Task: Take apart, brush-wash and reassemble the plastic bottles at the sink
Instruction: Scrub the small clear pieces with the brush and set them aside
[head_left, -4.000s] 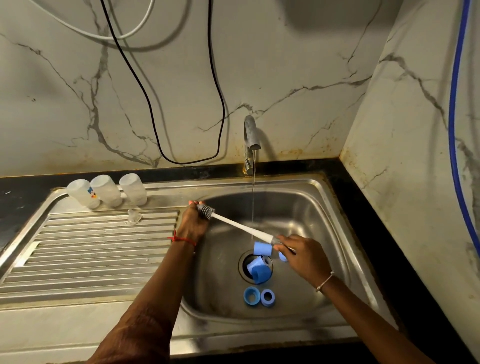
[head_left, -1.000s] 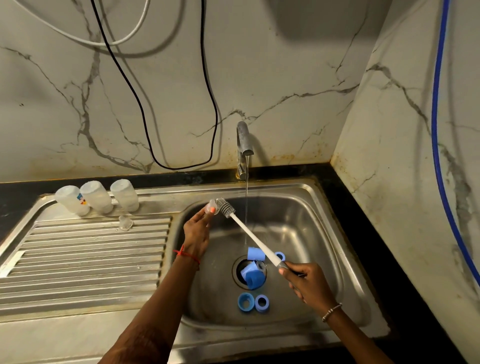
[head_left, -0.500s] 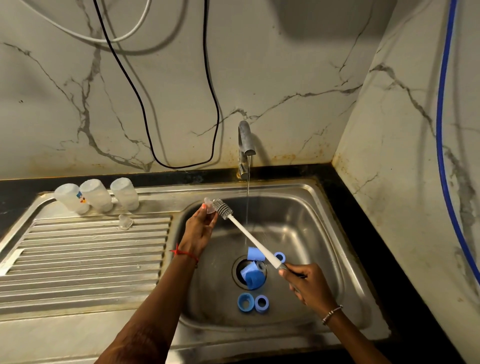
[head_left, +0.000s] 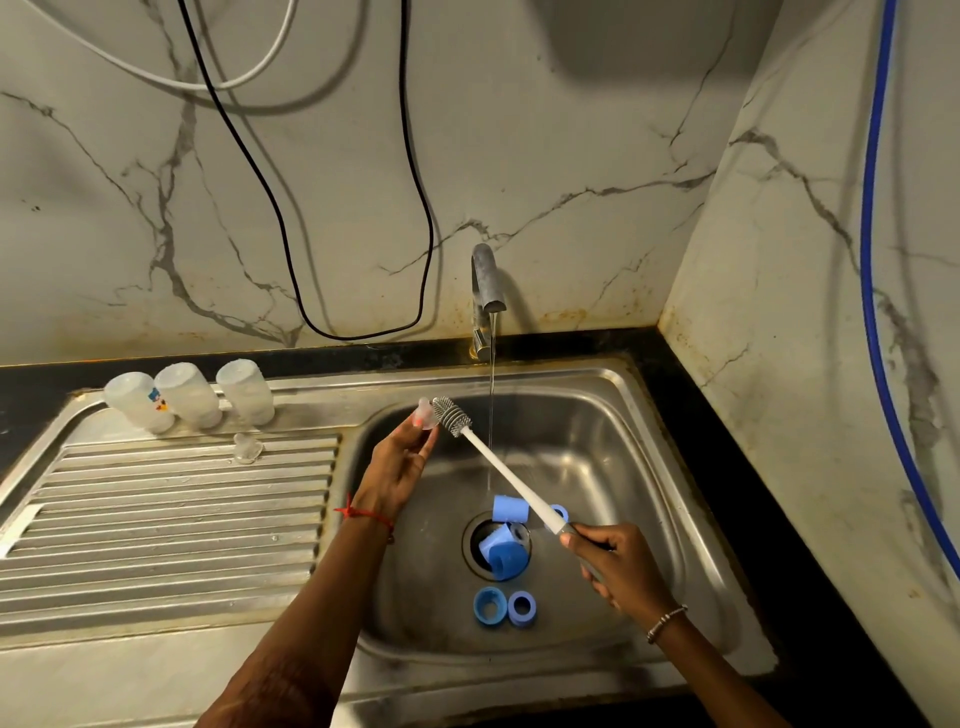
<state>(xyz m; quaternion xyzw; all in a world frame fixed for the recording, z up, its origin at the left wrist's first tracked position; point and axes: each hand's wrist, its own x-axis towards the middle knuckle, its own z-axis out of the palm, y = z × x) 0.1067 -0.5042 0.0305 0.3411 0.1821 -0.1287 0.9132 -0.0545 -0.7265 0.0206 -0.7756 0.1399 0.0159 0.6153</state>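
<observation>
Left fingers (head_left: 409, 434) pinch clear teat (head_left: 427, 414) beside brush (head_left: 453, 417).

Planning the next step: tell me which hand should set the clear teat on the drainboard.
Left. The left hand pinches the teat next to the drainboard; the right hand grips the brush.

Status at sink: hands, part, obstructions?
Left hand pinches small clear plastic teat. Right hand grips white long-handled bottle brush, head at teat. Tap running, nothing blocking.
</observation>
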